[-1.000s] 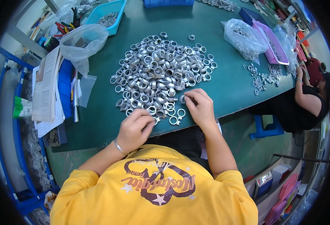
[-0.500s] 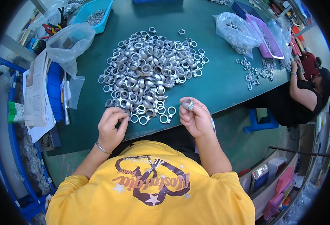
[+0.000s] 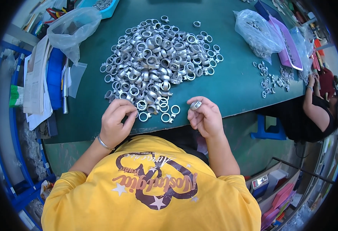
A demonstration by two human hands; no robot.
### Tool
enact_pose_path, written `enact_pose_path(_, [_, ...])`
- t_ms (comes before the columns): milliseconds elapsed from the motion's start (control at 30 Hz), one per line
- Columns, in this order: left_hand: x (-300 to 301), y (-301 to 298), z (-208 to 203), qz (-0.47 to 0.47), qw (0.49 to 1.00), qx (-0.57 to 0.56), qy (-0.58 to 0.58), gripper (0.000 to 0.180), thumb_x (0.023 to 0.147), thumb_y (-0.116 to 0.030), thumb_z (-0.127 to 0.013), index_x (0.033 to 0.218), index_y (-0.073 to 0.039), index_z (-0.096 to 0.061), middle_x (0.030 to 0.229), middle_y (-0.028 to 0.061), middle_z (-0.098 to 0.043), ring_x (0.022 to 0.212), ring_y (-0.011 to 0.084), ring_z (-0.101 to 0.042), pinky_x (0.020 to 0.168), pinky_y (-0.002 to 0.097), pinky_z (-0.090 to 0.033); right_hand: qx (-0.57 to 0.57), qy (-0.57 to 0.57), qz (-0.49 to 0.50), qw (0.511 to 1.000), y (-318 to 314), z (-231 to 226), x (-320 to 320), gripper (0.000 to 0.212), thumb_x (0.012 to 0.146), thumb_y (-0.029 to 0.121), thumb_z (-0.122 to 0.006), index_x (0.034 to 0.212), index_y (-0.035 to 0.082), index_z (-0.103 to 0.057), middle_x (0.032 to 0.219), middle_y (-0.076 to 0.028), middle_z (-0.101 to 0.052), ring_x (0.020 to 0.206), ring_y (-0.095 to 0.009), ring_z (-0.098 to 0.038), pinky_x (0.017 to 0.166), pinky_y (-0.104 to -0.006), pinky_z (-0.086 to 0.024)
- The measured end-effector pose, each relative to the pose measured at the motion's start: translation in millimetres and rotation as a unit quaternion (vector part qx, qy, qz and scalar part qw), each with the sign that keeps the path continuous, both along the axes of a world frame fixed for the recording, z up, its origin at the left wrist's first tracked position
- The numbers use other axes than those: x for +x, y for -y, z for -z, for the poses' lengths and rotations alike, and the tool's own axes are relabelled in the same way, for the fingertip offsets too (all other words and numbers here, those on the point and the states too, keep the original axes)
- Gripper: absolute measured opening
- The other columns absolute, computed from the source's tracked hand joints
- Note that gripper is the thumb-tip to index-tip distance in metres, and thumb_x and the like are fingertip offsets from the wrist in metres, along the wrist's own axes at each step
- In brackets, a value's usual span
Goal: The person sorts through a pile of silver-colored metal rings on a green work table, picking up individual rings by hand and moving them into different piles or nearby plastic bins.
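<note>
A heap of silvery metal rings, many with a small lug on one side, covers the middle of the green table. In front of its near right side, my right hand pinches one metal ring between thumb and fingers, apart from the heap. The ring shows nearly edge-on. My left hand is at the heap's near left edge, thumb and forefinger drawn together. Whatever lies between those fingertips, if anything, is hidden. A few loose rings lie flat between the two hands.
At the left are plastic bags, stacked papers and a turquoise tray. To the right stand a bag of metal parts, a purple tray and small loose rings. Another person works beyond.
My right hand has turned its ring from showing its opening to nearly edge-on. My left hand keeps its pinched shape by the heap. The whole view has shifted slightly.
</note>
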State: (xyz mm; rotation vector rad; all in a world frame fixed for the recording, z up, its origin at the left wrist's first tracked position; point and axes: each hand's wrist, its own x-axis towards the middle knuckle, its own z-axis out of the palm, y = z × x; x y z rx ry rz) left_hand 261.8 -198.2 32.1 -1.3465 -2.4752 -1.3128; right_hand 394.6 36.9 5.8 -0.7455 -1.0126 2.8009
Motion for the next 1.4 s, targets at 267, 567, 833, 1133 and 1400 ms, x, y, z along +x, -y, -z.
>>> enact_pose_path(267, [12.8, -27.8, -3.6, 0.067, 0.998, 0.002, 0.016, 0.022, 0.07, -0.002, -0.077, 0.089, -0.001, -0.066, 0.091, 0.0105, -0.06, 0.074, 0.0195, -0.061, 0.062, 0.027, -0.05, 0.124, 0.021, -0.017, 0.992, -0.4, -3.0, -4.1, 0.013, 0.089, 0.004, -0.048, 0.095, 0.0, -0.059, 0.066, -0.01, -0.062, 0.045, -0.011, -0.055, 0.038, -0.0207, -0.043])
enact_pose_path(567, [11.7, -65.7, -9.4, 0.156, 0.979, 0.056, 0.116, 0.024, 0.072, -0.003, -0.075, 0.095, -0.001, -0.066, 0.09, 0.0104, -0.061, 0.078, 0.0209, -0.061, 0.066, 0.0288, -0.049, 0.266, -0.063, -0.022, 0.962, 31.4, -12.7, -7.0, 0.018, 0.09, 0.001, -0.054, 0.107, -0.002, -0.055, 0.081, -0.007, -0.065, 0.063, -0.009, -0.062, 0.052, -0.0202, -0.049])
enact_pose_path(833, [1.9, -57.1, -17.3, 0.126, 0.979, 0.071, 0.146, 0.021, 0.073, 0.001, -0.073, 0.093, 0.0, -0.067, 0.091, 0.0096, -0.061, 0.071, 0.0145, -0.061, 0.061, 0.0239, -0.05, 0.134, -0.076, 0.076, 0.985, 21.6, -8.4, -5.5, 0.022, 0.085, -0.007, -0.05, 0.105, -0.004, -0.057, 0.099, -0.018, -0.062, 0.084, -0.02, -0.066, 0.06, -0.0278, -0.057])
enact_pose_path(1133, [-2.1, -47.9, 11.8, 0.232, 0.962, -0.099, -0.1, 0.014, 0.065, -0.012, -0.074, 0.074, -0.009, -0.064, 0.082, 0.0013, -0.054, 0.081, 0.02, -0.053, 0.071, 0.0347, -0.04, 0.755, 0.005, -0.104, 0.647, 22.8, -12.6, -22.9, 0.014, 0.075, 0.001, -0.065, 0.088, 0.003, -0.067, 0.084, -0.012, -0.06, 0.073, -0.03, -0.061, 0.066, -0.038, -0.051])
enact_pose_path(1400, [1.2, -44.8, 16.1, 0.213, 0.964, -0.096, -0.123, 0.012, 0.064, -0.012, -0.073, 0.074, -0.011, -0.064, 0.083, -0.0011, -0.055, 0.08, 0.0178, -0.054, 0.072, 0.0338, -0.038, 0.691, -0.104, 0.069, 0.712, 20.2, -10.7, -15.9, 0.016, 0.075, -0.007, -0.067, 0.089, 0.0, -0.067, 0.088, -0.01, -0.062, 0.07, -0.018, -0.062, 0.061, -0.0256, -0.05])
